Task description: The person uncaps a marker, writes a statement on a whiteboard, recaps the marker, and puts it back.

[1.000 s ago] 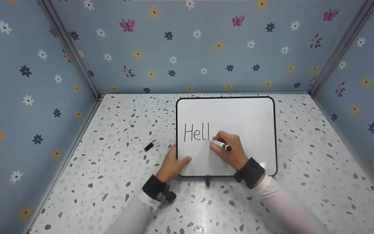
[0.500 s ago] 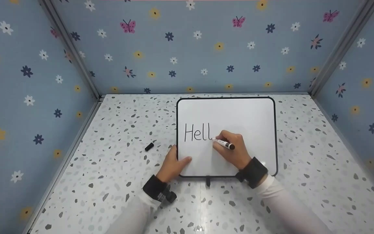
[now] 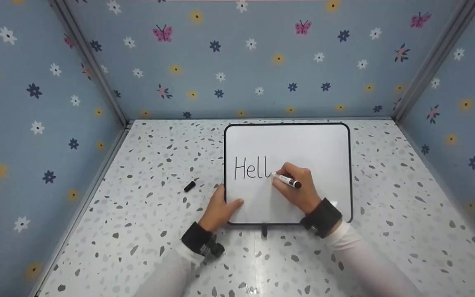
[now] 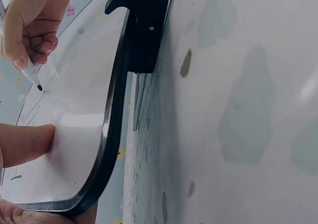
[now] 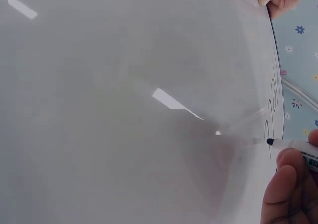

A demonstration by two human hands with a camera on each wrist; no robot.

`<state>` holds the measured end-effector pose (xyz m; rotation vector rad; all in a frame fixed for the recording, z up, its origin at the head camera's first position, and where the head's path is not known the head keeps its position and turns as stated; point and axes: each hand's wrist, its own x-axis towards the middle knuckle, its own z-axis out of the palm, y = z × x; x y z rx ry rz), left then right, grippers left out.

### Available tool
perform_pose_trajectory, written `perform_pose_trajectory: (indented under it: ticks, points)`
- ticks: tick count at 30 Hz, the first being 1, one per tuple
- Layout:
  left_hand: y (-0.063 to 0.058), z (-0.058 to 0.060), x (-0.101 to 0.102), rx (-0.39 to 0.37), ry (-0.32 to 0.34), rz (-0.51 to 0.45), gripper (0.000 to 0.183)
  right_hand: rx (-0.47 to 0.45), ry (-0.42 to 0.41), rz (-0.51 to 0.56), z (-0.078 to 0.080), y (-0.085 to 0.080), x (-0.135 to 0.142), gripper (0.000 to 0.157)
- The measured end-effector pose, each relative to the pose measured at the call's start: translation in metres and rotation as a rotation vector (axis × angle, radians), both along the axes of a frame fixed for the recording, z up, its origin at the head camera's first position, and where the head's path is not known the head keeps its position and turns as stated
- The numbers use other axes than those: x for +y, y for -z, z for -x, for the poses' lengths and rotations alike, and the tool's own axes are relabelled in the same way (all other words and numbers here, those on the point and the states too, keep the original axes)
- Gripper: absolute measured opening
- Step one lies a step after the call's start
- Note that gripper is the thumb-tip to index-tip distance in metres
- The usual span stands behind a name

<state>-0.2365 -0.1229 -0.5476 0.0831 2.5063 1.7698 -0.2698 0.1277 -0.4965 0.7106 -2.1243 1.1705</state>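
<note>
R hand (image 5: 288, 194) pinches wht marker (image 5: 296, 145), blk tip (image 5: 270, 141) nr letters (image 5: 274, 95) on whtbd (image 5: 124, 149).

The bench (image 3: 386, 185) has a white surface speckled with gray chips (image 3: 115, 235). A rear panel (image 3: 258, 62), left panel (image 3: 15, 165) and right panel (image 3: 468, 119), all light blue, border it. Each panel carries printed flowers (image 3: 37, 127) and pink butterflies (image 3: 162, 33). A left gray strip (image 3: 87, 57) and right gray strip (image 3: 433, 62) run along the rear corners.

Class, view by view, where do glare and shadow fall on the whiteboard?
Head view: faint shadow on the whiteboard beside the right hand; left wrist: a pale glare band near the thumb of the left hand; right wrist: slanted bright streaks mid-board and upper left.
</note>
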Motion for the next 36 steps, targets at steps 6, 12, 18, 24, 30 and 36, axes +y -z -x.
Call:
perform_pose_trajectory:
  ticks: [6, 12, 18, 24, 30, 36]
  points:
    - [0.0002, 0.0007, 0.0004, -0.009, -0.003, 0.007, 0.073, 0.040, 0.043, 0.017, 0.0046, -0.0009, 0.0043, 0.012]
    - [-0.0001, -0.0003, -0.0003, -0.008, 0.000, 0.005, 0.072, 0.027, 0.067, 0.032, 0.0075, -0.0016, 0.0059, 0.011]
    - [0.0010, 0.0003, -0.0010, 0.003, 0.011, 0.009, 0.071, 0.024, 0.068, 0.021, 0.0087, -0.0025, 0.0046, 0.010]
    - [0.0002, 0.0001, -0.0006, 0.000, 0.010, 0.010, 0.074, 0.025, 0.057, 0.007, 0.0084, -0.0014, 0.0041, 0.009]
    - [-0.0017, -0.0005, 0.0009, -0.015, 0.000, -0.007, 0.074, 0.027, 0.045, -0.022, 0.0050, 0.0010, 0.0039, 0.009]
    - [-0.0014, 0.0005, 0.0004, -0.012, -0.001, -0.003, 0.073, 0.009, 0.036, -0.035, -0.0003, 0.0032, 0.0040, 0.011]
